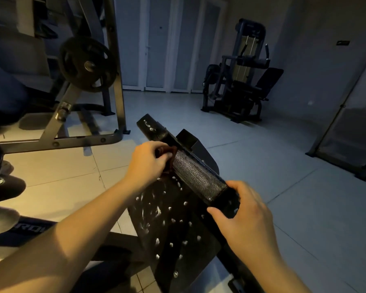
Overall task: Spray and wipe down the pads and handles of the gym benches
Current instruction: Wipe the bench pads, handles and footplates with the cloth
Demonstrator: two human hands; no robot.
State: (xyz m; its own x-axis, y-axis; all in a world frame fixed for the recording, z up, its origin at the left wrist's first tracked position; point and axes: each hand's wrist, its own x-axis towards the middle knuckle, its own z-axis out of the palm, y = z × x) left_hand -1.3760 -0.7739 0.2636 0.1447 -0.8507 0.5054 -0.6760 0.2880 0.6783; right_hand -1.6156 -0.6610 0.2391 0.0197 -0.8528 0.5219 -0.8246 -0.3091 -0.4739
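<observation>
My left hand (147, 162) has its fingers curled tight on a bunched, dark reddish cloth (169, 158), pressing it against the roller pad (199, 176) of the bench. The pad is a long black cylinder that runs slantwise between my hands. Its vinyl skin is crazed all over with fine pale cracks, like old leather. My right hand (246, 219) grips the near end of that roller, thumb underneath and fingers wrapped over the top, clamped around the smoother black end piece. Beyond the cloth the far section of the roller (151, 126) sticks out past a square metal bracket (187, 139) and carries a few white smears. Below the roller lies the flat black back pad (169, 227), matte and broad, dotted with small white blobs and streaks of foam. A round bolt head (175, 274) sits near its lower edge. The floor (273, 166) is pale, smooth square tile. To the left stands a grey steel rack frame (57, 142) with a round black weight plate (87, 64) on it. A dark cable machine (241, 81) with padded seats stands well apart by the far wall.
</observation>
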